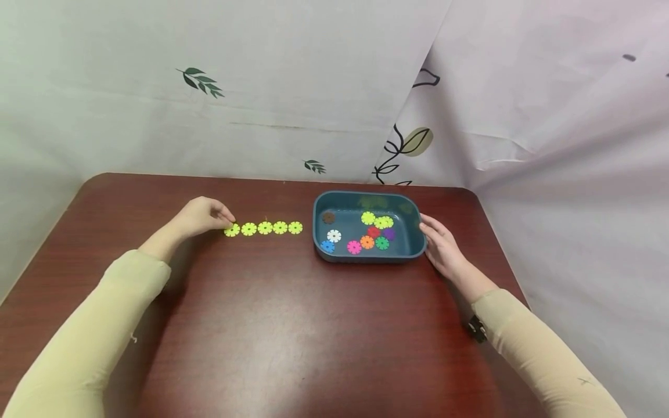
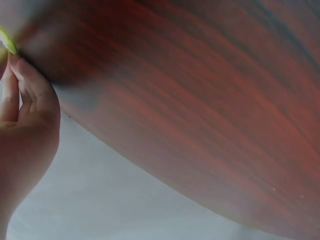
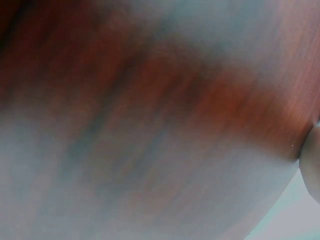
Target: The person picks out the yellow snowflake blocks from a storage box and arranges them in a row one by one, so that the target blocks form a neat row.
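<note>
My left hand (image 1: 201, 216) pinches a yellow-green snowflake disc (image 1: 232, 230) at the left end of a row on the table; in the left wrist view, the edge of that disc (image 2: 8, 42) shows at the fingertips. Several more yellow-green snowflake discs (image 1: 265, 228) lie flat in line to its right. On the right, my right hand (image 1: 442, 246) grips the end wall of a dark blue tub (image 1: 326, 253). Inside the tub lie loose discs, among them a white disc (image 1: 334, 235), a pink disc (image 1: 354, 247) and a green disc (image 1: 382, 242). The right wrist view shows only a sliver of the hand.
Both hands work over a reddish-brown wooden table (image 1: 313, 325) with rounded far corners. A pale curtain (image 1: 292, 87) with leaf prints hangs behind its far edge and along the right side. A dark wrist strap (image 1: 477, 329) shows under the right sleeve.
</note>
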`<state>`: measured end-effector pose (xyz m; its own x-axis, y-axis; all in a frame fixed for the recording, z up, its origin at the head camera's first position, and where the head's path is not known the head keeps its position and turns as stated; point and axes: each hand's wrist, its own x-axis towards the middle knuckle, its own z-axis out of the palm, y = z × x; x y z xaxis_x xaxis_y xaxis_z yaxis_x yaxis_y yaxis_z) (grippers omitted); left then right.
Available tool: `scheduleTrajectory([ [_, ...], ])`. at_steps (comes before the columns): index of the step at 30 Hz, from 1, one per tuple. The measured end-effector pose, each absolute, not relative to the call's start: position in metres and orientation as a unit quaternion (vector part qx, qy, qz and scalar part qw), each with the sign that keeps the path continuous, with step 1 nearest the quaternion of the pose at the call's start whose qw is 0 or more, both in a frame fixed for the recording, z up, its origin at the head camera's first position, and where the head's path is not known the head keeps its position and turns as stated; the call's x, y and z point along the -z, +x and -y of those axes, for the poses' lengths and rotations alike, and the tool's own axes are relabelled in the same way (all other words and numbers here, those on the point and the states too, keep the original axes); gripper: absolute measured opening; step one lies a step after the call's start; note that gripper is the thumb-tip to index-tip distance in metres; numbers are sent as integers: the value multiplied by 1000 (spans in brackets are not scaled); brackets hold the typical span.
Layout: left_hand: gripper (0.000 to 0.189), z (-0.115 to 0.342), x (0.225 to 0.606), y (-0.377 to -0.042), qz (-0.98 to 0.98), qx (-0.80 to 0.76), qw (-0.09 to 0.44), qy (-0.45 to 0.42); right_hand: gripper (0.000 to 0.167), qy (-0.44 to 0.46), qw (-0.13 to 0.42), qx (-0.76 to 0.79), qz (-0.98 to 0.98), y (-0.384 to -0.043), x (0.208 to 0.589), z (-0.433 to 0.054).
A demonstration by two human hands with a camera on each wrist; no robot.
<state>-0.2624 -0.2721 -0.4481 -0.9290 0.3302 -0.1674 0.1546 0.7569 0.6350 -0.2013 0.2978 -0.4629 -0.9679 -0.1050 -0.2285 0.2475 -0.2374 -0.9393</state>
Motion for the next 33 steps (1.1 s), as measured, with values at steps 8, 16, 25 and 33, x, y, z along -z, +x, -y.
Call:
scheduleTrajectory([
  [8, 21, 275, 443, -264, -915, -355, 155, 112, 26, 60, 114, 785, -606, -202, 464, -298],
  [16, 22, 257, 426, -274, -916, -364, 128, 112, 27, 63, 111, 787, -604, -202, 464, -298],
  [25, 22, 213, 398, -288, -901, -398, 97, 143, 26, 65, 114, 785, -605, -201, 463, -298],
  [33, 22, 164, 385, -302, -884, -427, 90, 166, 26, 62, 114, 781, -610, -201, 463, -298],
])
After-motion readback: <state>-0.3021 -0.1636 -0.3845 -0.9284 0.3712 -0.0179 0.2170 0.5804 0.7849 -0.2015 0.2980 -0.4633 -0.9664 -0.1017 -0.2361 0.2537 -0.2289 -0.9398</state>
